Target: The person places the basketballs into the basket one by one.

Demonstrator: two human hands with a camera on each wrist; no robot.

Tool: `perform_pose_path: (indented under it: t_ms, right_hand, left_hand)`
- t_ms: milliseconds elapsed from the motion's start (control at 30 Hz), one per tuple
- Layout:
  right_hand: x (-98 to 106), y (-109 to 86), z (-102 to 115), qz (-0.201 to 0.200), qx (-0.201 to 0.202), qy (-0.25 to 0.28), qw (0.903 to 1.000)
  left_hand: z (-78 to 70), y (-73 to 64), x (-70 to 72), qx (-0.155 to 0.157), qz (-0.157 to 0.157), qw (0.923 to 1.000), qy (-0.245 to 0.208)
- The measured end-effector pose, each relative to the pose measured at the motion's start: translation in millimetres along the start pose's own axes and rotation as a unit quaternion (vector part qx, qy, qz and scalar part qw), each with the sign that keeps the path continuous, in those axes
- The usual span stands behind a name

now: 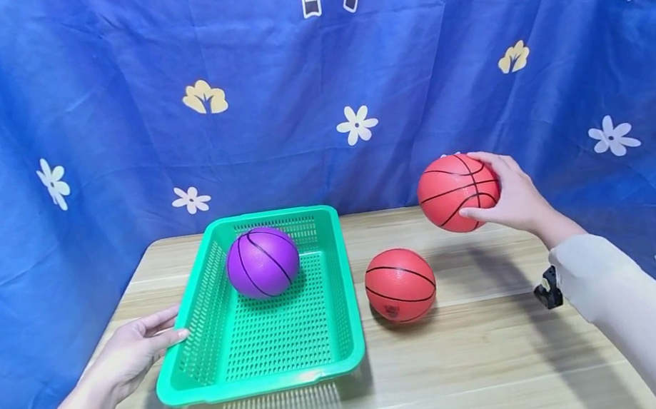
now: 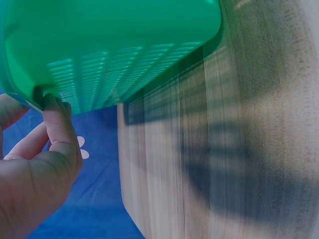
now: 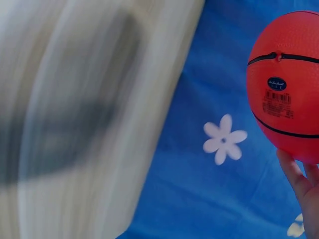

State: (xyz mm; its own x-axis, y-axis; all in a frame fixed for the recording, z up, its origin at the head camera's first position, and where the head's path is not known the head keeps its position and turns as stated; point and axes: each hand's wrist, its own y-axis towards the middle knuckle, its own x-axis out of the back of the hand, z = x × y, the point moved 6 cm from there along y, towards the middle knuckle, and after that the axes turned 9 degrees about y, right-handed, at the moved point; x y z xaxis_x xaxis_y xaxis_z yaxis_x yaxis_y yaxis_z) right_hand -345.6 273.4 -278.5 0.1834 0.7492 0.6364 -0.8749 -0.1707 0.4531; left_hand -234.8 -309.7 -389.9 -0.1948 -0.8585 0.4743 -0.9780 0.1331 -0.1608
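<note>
A green plastic basket with slotted sides sits on the left part of the table. My left hand grips its left rim between thumb and fingers; the left wrist view shows the fingertips right at the rim. Inside, toward the back, lies a purple basketball with black lines. My right hand holds a red basketball from its right side, raised above the table. In the right wrist view a printed label shows on this ball. Another red basketball rests just right of the basket.
The light wood table ends at the back against a blue curtain printed with flowers and animals. Curtain also hangs along both sides. Black camera mounts are strapped at both wrists over white sleeves.
</note>
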Motion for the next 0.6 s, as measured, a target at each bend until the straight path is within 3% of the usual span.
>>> perform_pose_path:
  t_ms: [367,600]
  right_hand:
    - [-29.2,20.5,52.5,0.02,0.067,0.037,0.9969]
    - [-55.6,26.8,85.8,0.054,0.097,0.068,0.9914]
  left_hand:
    - [1.2,0.1,-1.1,-0.008,-0.002,0.9997,-0.021]
    - [2.6,0.8,-0.9,-0.004,0.0,0.9998,-0.019]
